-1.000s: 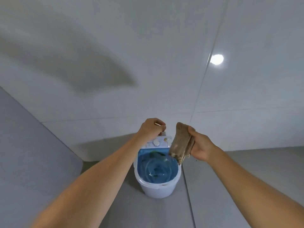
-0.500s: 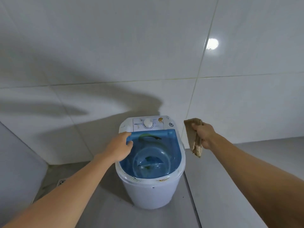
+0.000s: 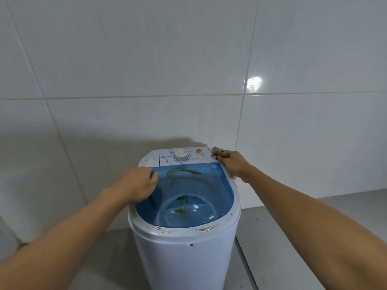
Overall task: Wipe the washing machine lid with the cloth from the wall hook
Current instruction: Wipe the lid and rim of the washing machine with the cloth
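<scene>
A small white washing machine (image 3: 184, 252) stands against the tiled wall, topped by a see-through blue lid (image 3: 188, 197) that is closed. My left hand (image 3: 138, 185) rests on the lid's left edge, fingers curled over it. My right hand (image 3: 232, 164) is closed on a bunched brown cloth (image 3: 218, 152) and presses it onto the machine's back right corner, next to the white control panel with its dial (image 3: 181, 155). An orange-brown stain (image 3: 199, 151) marks the panel right of the dial. Most of the cloth is hidden under my fingers.
Rusty chipped spots (image 3: 206, 229) line the front rim. Green smears show on or under the blue lid. White wall tiles (image 3: 146, 59) rise directly behind the machine. A raised grey ledge (image 3: 293, 237) runs along the right; grey floor lies on the left.
My view has dropped toward the machine. My right hand moved left and forward, bringing the cloth from mid-air onto the machine's back right corner. My left hand stays on the lid's left edge.
</scene>
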